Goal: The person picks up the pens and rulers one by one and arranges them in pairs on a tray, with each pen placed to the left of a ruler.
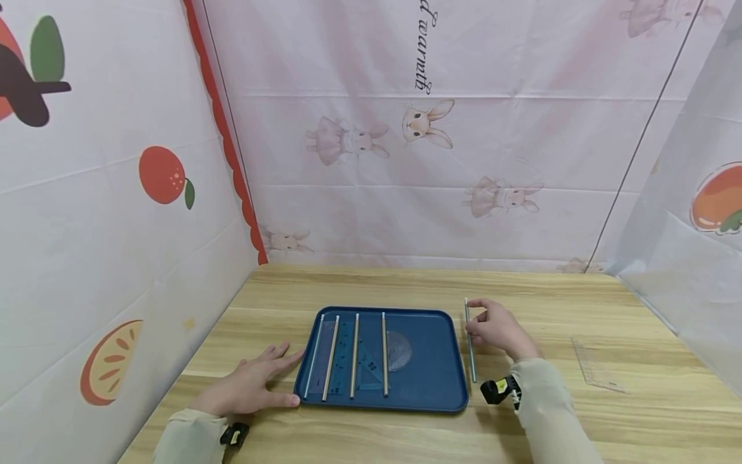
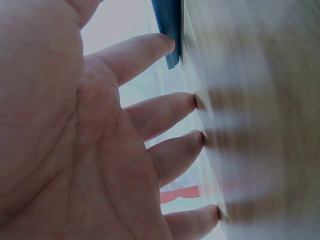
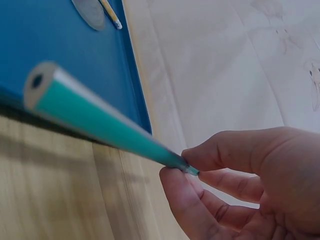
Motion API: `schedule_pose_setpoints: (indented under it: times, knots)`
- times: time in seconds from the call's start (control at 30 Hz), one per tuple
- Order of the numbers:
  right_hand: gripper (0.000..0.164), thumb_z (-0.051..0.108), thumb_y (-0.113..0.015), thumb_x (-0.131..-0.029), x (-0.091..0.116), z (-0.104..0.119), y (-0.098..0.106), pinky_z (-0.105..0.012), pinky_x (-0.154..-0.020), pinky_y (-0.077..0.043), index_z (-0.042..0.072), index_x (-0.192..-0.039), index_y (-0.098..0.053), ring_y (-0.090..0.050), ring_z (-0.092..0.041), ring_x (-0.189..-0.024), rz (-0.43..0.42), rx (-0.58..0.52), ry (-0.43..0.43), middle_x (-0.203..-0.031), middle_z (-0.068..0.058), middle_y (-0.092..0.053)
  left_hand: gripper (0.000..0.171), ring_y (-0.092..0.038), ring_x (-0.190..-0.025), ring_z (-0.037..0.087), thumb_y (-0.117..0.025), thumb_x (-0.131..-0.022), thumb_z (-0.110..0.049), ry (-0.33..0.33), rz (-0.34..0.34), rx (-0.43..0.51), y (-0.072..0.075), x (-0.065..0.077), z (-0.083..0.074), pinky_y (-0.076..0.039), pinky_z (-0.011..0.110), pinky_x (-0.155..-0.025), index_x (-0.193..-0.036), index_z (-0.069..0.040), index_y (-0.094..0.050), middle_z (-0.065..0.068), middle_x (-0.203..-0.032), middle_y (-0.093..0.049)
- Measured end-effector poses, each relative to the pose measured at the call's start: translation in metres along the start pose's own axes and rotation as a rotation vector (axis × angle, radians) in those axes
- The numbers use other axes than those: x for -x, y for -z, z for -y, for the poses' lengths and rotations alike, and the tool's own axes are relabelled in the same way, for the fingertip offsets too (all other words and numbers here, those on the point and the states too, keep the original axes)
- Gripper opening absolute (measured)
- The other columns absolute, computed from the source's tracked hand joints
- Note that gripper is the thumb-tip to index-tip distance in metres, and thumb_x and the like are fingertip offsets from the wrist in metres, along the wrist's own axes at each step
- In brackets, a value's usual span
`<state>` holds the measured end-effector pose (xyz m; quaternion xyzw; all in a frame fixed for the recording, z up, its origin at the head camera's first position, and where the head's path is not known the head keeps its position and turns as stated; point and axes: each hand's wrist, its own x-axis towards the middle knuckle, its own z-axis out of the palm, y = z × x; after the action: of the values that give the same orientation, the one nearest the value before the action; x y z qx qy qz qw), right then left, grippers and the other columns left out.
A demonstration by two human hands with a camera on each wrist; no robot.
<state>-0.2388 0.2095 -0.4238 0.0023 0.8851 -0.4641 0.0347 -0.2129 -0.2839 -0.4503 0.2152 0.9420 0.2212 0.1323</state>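
Between the thumb and fingers of my right hand (image 1: 498, 330) is a teal pencil (image 1: 472, 367), pinched just right of the blue tray (image 1: 431, 361). The right wrist view shows its flat, unsharpened end toward the camera, with the fingers (image 3: 182, 197) near the far end. My left hand (image 1: 249, 385) lies spread at the tray's left edge, thumb and index finger touching or very near the rim. Fingertips rest on the table in the left wrist view. Inside the tray lie another teal pencil (image 1: 313, 357) and three gold pencils (image 1: 385, 354), roughly parallel.
Under and beside the pencils are clear blue rulers (image 1: 342, 354), a triangular set square (image 1: 368, 370) and a round clear disc (image 1: 400, 351). A transparent angular drawing piece (image 1: 585, 367) lies on the wooden table (image 1: 655, 335) at right. Printed cloth walls (image 1: 371, 212) enclose the table.
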Motion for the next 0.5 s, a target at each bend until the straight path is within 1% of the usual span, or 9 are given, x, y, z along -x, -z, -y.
schedule_pose_setpoints:
  times: [0.27, 0.5]
  knots:
    - [0.058, -0.001, -0.064, -0.100, -0.002, 0.008, -0.013, -0.040, -0.076, -0.066, -0.009, -0.154, -0.045, -0.073, -0.020, -0.081, 0.000, 0.012, 0.027, -0.104, -0.021, -0.071, 0.097, -0.017, -0.161, 0.059, -0.081, -0.088, -0.062, 0.007, -0.001, -0.011, 0.000, -0.001, 0.000, -0.012, 0.094, -0.110, -0.168, -0.024, -0.040, 0.025, -0.176, -0.026]
    - [0.058, -0.003, -0.066, -0.095, -0.003, 0.014, -0.028, -0.036, -0.071, -0.065, -0.007, -0.151, -0.050, -0.071, -0.019, -0.075, 0.000, 0.021, 0.047, -0.099, -0.017, -0.071, 0.097, -0.017, -0.161, 0.059, -0.081, -0.088, -0.061, 0.007, -0.001, -0.008, -0.001, -0.001, 0.001, -0.012, 0.094, -0.110, -0.167, -0.024, -0.041, 0.025, -0.176, -0.026]
